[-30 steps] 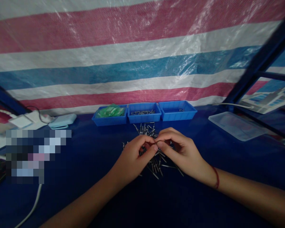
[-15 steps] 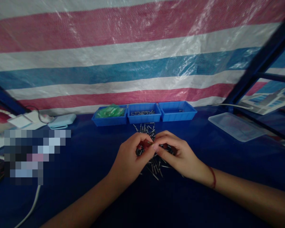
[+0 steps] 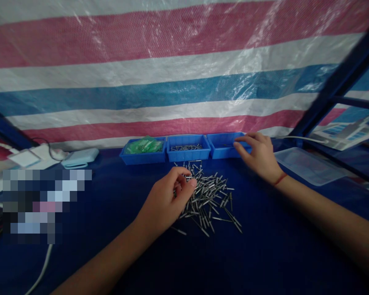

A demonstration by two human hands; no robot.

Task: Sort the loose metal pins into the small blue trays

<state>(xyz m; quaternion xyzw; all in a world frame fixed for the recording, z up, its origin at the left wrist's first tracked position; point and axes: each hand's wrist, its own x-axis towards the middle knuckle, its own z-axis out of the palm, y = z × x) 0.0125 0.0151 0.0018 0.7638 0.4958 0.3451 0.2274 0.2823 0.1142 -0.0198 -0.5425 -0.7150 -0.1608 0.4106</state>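
A loose pile of metal pop rivets (image 3: 207, 196) lies on the dark blue table. My left hand (image 3: 172, 194) is at the pile's left side, its fingers curled in toward the thumb; whatever they hold is hidden. Out to the right, my right hand (image 3: 258, 153) reaches over the right end of a blue bin (image 3: 223, 152), thumb and fingers apart, with nothing visible between them. A few small pieces that I cannot make out lie in that bin. The middle blue bin (image 3: 189, 155) contains more rivets.
Green plastic bags fill the left blue bin (image 3: 143, 158). A clear plastic lid (image 3: 310, 166) lies to the right, near a white device (image 3: 341, 133). On the left are a light blue case (image 3: 80, 157) and a white cable (image 3: 44, 262). Striped sheeting (image 3: 172, 98) hangs behind.
My hands were together over the pile. The right one has moved away, up and right to the right bin, and its fingers have parted. The left has barely moved; more rivets show.
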